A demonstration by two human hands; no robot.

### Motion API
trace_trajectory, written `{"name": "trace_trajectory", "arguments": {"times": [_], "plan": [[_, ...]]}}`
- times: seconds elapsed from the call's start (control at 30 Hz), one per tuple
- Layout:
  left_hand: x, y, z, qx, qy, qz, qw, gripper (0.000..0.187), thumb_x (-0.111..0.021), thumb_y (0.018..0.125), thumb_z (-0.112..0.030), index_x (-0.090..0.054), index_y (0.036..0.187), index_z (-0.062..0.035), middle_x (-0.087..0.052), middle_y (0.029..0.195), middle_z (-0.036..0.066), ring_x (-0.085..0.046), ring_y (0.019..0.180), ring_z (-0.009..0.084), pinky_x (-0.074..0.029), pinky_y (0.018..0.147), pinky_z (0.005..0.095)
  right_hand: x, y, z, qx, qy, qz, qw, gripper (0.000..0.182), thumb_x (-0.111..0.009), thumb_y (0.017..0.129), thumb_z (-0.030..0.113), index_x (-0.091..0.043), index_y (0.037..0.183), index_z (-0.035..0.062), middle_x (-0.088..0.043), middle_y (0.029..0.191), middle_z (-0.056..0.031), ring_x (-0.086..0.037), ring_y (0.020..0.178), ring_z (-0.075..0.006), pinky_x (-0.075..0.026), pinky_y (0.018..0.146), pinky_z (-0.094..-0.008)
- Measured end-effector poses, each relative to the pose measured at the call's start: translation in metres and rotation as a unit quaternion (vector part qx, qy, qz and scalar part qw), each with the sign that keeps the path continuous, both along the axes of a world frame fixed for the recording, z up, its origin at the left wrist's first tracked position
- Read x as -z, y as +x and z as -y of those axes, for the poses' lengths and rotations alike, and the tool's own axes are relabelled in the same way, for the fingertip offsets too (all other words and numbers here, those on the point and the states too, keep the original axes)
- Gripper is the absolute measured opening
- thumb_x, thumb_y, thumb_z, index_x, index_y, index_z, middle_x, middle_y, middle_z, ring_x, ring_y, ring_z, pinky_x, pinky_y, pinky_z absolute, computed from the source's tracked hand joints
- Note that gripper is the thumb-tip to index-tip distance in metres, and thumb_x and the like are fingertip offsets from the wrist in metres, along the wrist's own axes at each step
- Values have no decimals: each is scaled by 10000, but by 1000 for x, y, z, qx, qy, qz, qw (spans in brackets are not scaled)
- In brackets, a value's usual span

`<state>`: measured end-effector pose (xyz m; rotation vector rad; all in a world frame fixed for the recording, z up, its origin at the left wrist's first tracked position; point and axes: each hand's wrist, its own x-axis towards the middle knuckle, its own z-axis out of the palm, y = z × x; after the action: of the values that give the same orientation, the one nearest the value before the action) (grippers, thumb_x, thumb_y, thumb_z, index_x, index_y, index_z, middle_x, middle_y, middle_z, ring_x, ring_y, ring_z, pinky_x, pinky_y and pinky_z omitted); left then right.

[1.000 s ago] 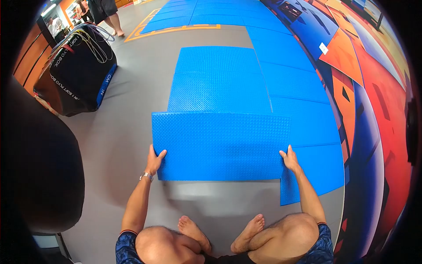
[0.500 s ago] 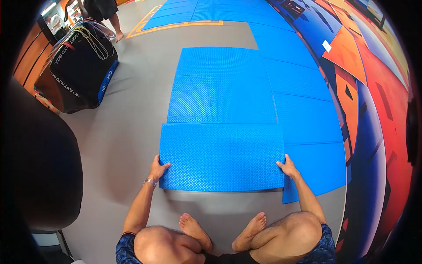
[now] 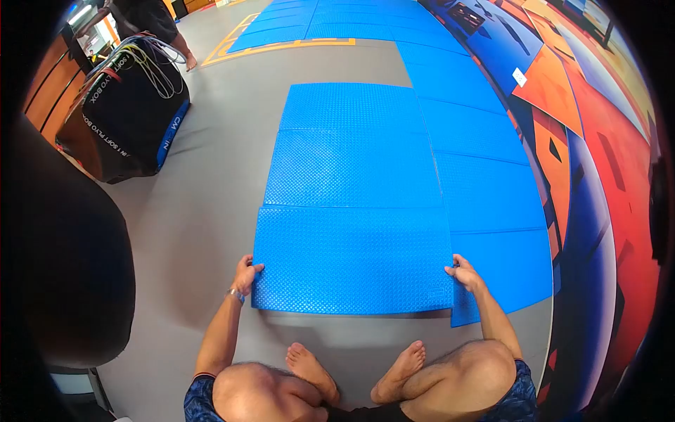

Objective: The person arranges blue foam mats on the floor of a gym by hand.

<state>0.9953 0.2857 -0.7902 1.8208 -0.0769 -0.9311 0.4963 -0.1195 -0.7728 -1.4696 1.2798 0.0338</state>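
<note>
Grip set wide: the left hand point(image 3: 244, 275) and right hand point(image 3: 465, 273) pinch opposite side edges of a blue, textured rectangular mat point(image 3: 351, 264), thumbs on top. It looks light, bendy and hard to damage, its raised pattern giving some bite; the side edges seem the best hold. Its far edge meets a matching blue panel point(image 3: 351, 169); its near edge seems just above smooth grey floor point(image 3: 204, 211). Beyond are a black soft box point(image 3: 133, 116) and a multicoloured printed wall point(image 3: 612, 162).

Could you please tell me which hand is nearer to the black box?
Left. The left hand holds the nearest mat on the side towards the black box; the right hand is across the mat, farther away.
</note>
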Motion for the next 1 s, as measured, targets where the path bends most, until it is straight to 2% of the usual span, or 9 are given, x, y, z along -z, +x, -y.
{"name": "trace_trajectory", "arguments": {"times": [0.1,0.2,0.4,0.6,0.7,0.8,0.9,1.0], "plan": [[-5,0,4,-64,-51,-68,994,371,-595,731,71,-507,1085,1,-597,933,106,-577,847,215,-500,755,356,11,-1,4,48,58,105,992,443,-594,862,-45,-452,1279,3,-573,1215,-130,-559,1089,-229,-458,958,-373],[7,9,4,-83,-89,-66,990,389,-557,636,77,-516,1009,-23,-571,880,84,-548,795,206,-476,712,338,10,0,3,86,98,170,977,488,-523,844,-134,-434,1301,11,-579,1224,-127,-562,1112,-227,-457,973,-374],[-1,10,2,-38,-135,-114,984,379,-518,553,116,-578,904,-13,-551,805,57,-515,757,189,-443,633,287,-1,-9,4,91,101,204,970,556,-498,800,-193,-425,1310,16,-607,1209,-109,-585,1096,-214,-476,954,-366],[-15,1,1,-13,-104,-53,993,481,-476,566,142,-617,1002,-4,-558,773,42,-517,699,173,-434,553,283,-12,-12,4,61,81,184,978,626,-560,736,-218,-459,1292,53,-636,1155,-62,-593,1065,-188,-498,884,-338],[-15,4,0,-44,-113,-58,991,542,-453,558,174,-623,1037,-17,-574,789,46,-528,659,165,-419,476,278,-25,-9,5,48,34,137,989,626,-605,690,-221,-511,1237,67,-646,1110,-38,-600,1008,-172,-508,835,-331],[-16,6,2,-53,-129,-29,990,591,-435,545,200,-623,1057,-28,-592,805,49,-536,626,168,-398,419,274,-36,-2,3,53,1,155,986,623,-601,669,-231,-560,1217,61,-657,1097,-64,-607,996,-187,-520,836,-355],[-7,12,0,-56,-142,-8,988,594,-436,539,209,-622,1046,-38,-611,830,54,-545,637,170,-403,414,277,-40,1,5,47,-40,117,991,606,-618,649,-232,-592,1182,55,-662,1093,-66,-612,980,-189,-524,827,-351],[-8,19,-4,-31,-137,-17,990,681,-446,513,234,-592,1118,-43,-643,990,67,-598,870,217,-484,562,302,-43,7,7,69,-49,133,987,590,-630,638,-233,-605,1154,51,-663,1088,-67,-615,970,-185,-529,818,-354]]}}
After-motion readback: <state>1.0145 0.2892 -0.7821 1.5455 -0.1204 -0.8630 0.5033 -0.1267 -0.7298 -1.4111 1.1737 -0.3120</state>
